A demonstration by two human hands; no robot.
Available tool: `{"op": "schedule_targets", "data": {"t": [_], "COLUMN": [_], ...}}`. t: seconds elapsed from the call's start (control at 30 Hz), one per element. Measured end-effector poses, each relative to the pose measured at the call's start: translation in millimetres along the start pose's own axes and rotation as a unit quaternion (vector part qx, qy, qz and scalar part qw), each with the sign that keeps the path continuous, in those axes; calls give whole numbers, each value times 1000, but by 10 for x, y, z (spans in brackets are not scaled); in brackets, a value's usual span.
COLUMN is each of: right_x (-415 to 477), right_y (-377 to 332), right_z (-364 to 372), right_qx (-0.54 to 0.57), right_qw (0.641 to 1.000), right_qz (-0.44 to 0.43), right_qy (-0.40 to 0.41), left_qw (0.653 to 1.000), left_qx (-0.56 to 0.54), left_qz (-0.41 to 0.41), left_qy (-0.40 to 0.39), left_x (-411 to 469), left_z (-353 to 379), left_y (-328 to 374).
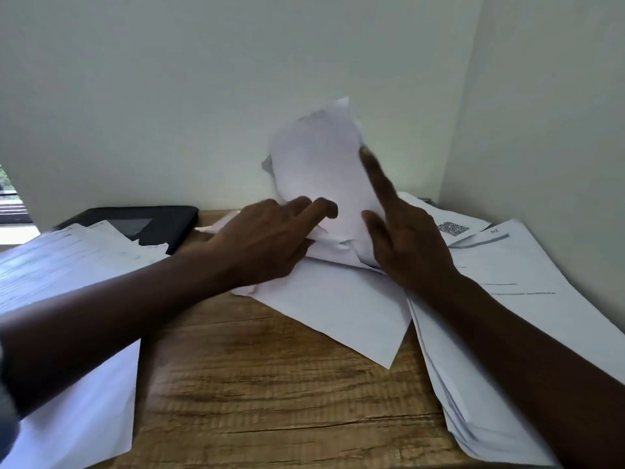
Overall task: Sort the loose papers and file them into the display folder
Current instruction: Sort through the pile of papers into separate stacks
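Fingers [375,177] of right hand [412,245] grip curled sheet [318,164], left hand [270,238] presses it w/ straight fingers; QR code [453,228] behind, txt blurry.

Wooden desk top [270,384]: brown, strong horizontal grain, dark streaks. Plain off-white back wall [152,96] rises from far edge. Side wall [548,130] on right, meeting back wall in corner. Window sliver [8,198] at far left edge; outside blurred.
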State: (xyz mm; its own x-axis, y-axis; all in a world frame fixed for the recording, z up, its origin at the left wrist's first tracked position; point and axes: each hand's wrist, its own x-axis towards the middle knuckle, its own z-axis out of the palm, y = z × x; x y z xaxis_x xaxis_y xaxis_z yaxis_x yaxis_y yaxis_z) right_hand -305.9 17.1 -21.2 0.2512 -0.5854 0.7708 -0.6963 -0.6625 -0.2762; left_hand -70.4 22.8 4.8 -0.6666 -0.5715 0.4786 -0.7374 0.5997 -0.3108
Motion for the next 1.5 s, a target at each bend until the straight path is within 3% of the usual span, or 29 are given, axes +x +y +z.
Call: {"op": "schedule_targets", "data": {"t": [0.13,0.2,0.33,0.37,0.43,0.5,0.57,0.73,0.87,0.97,1.07,1.13,1.2,1.5], "right_x": [-35,-19,27,28,31,29,34,42,44,38,35,47,51,54], "right_y": [-23,25,80,68,37,12,1,1,-5,0,26,51,70,113], "right_z": [27,89,134,129,95,64,52,62,34,47,69,76,92,108], "right_qx": [-66,-93,-22,-22,-32,-32,-36,-44,-48,-55,-62,-64,-64,-75], "right_qw": [996,994,997,996,994,991,989,988,986,985,985,984,983,983], "right_qz": [-34,-7,70,78,95,116,130,132,144,155,148,158,163,156], "right_qy": [-57,-58,12,28,49,61,65,68,66,59,60,57,56,63], "left_qw": [998,993,978,983,994,952,921,972,979,968,962,930,906,925], "left_qx": [29,72,97,60,-52,-129,-150,-33,61,120,0,-97,-127,-104], "left_qz": [23,33,111,130,72,-41,-65,-44,-48,-78,-102,-113,-132,-128], "left_qy": [53,84,150,115,-63,-275,-354,-228,-191,-207,-252,-335,-381,-344], "left_x": [255,300,153,70,-100,-269,-395,-569,-683,-677,-661,-656,-655,-745], "left_z": [-8,10,-98,-134,-199,-226,-249,-410,-379,-456,-502,-542,-547,-462], "left_y": [-86,-69,152,232,396,494,532,424,272,241,275,326,362,366]}}
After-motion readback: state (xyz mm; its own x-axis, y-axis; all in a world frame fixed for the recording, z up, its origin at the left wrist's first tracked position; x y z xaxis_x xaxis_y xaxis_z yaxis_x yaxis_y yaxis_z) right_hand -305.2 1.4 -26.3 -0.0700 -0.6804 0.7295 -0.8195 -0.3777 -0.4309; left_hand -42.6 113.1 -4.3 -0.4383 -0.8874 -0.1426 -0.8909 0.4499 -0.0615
